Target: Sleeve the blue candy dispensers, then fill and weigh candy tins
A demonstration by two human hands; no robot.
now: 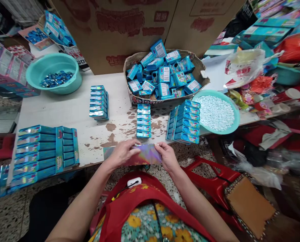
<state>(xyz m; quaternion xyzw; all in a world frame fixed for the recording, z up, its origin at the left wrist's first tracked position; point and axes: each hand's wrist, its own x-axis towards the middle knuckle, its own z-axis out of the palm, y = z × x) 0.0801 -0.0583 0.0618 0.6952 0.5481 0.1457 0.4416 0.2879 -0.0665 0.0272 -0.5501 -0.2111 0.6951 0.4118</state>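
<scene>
Both my hands grip a flat, shiny iridescent card [146,154] at the near edge of the white table [64,111]. My left hand [122,153] pinches its left part, and my right hand [167,155] pinches its right end. Just beyond the card stands a short row of small blue boxes [143,120]. A slanted stack of blue boxes [185,121] lies to the right of it. Another small stack of blue boxes [99,102] stands further left.
A cardboard tray [129,64] heaped with blue boxes sits at the back. A teal bowl [237,116] of white pellets is on the right, a teal basin [35,69] of blue pieces on the left. Filled blue display boxes [46,149] occupy the near left. A red stool [210,181] stands below.
</scene>
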